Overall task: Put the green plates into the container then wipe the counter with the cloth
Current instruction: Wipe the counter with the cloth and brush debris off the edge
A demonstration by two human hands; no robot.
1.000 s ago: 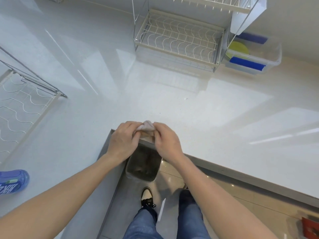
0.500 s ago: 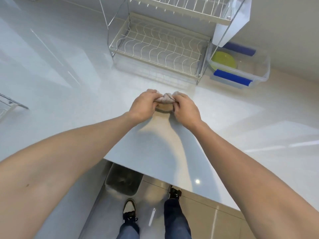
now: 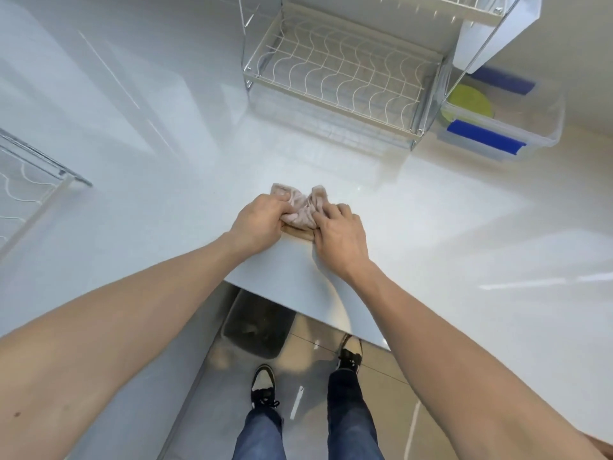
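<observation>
1. The crumpled pinkish-beige cloth (image 3: 303,207) lay bunched on the glossy white desk (image 3: 431,234), near its front edge, at the centre of the view.
2. The left hand (image 3: 257,224) gripped the cloth's left side with curled fingers; the right hand (image 3: 340,235) pinched its right side.
3. To wipe well, I judged the cloth should be spread flatter, pressed down and swept in overlapping strokes.
4. At two o'clock from the cloth, the clear plastic container (image 3: 544,134) with blue handles held one visible round green plate (image 3: 469,101); whether more lay beneath, I could not tell.
5. At twelve o'clock stood one white wire dish rack (image 3: 338,71); a second wire rack (image 3: 30,187) sat at nine o'clock.
6. Counted: one cloth, one container, two racks, two hands.
</observation>
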